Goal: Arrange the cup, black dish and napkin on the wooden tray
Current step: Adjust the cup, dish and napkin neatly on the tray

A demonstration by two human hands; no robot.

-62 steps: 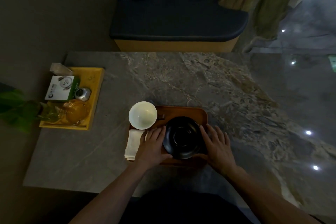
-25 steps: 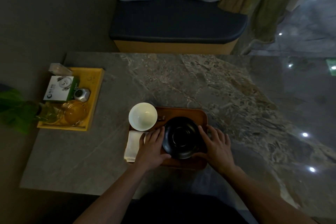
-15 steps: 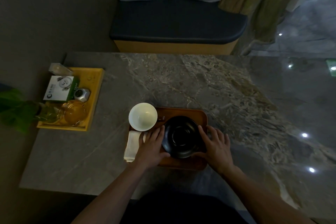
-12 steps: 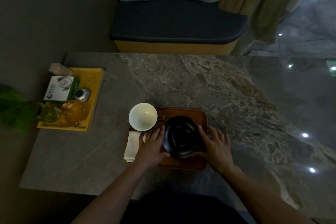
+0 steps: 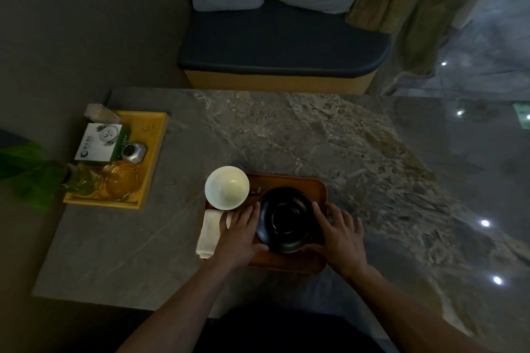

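A brown wooden tray point(image 5: 298, 182) lies on the marble table near the front edge. On it sits a round black dish point(image 5: 285, 219). My left hand point(image 5: 239, 233) presses against the dish's left rim, and my right hand point(image 5: 341, 236) against its right rim, thumbs under its near edge. A white cup point(image 5: 226, 188) stands at the tray's far left corner, overhanging the edge. A folded white napkin point(image 5: 208, 232) lies along the tray's left side, partly under my left hand.
A yellow tray point(image 5: 155, 152) at the table's left holds a white-green box point(image 5: 99, 143), a small metal object point(image 5: 133, 152) and amber glassware point(image 5: 122, 180). Green leaves point(image 5: 25, 175) hang beside it. A dark cushioned bench point(image 5: 282, 46) stands beyond the table.
Both hands stay at the dish's sides; the dish and hands have barely shifted. Cup and napkin have not moved.
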